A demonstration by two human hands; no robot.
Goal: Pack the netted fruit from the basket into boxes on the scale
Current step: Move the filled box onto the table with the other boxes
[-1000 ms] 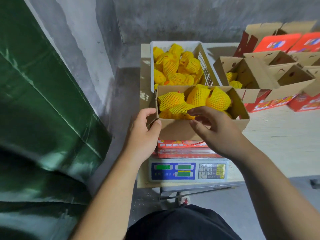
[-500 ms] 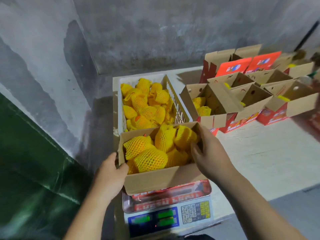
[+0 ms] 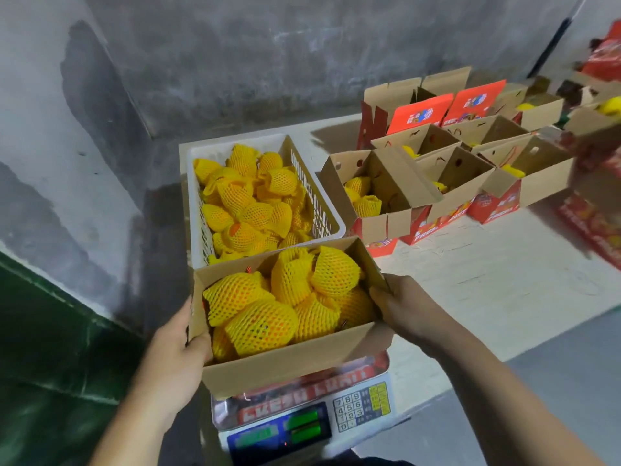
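A cardboard box [image 3: 289,361] full of yellow-netted fruit [image 3: 262,326] sits tilted above the scale [image 3: 363,408]. My left hand [image 3: 174,358] grips its left wall, thumb over the rim. My right hand [image 3: 403,307] grips its right wall at the flap. Behind the box stands a white plastic basket [image 3: 331,213] holding several more netted fruit [image 3: 250,196]. Whether the box still touches the scale pan I cannot tell.
Several open cardboard boxes with red printed sides [image 3: 383,196] stand in rows on the pale table [image 3: 487,280] at right, some with a few netted fruit inside. A grey concrete wall [image 3: 235,62] rises behind; a green sheet [image 3: 43,364] lies at the left.
My hands went from the box's front rim to its two side walls. The box now sits tilted and closer to me, and the camera has turned right.
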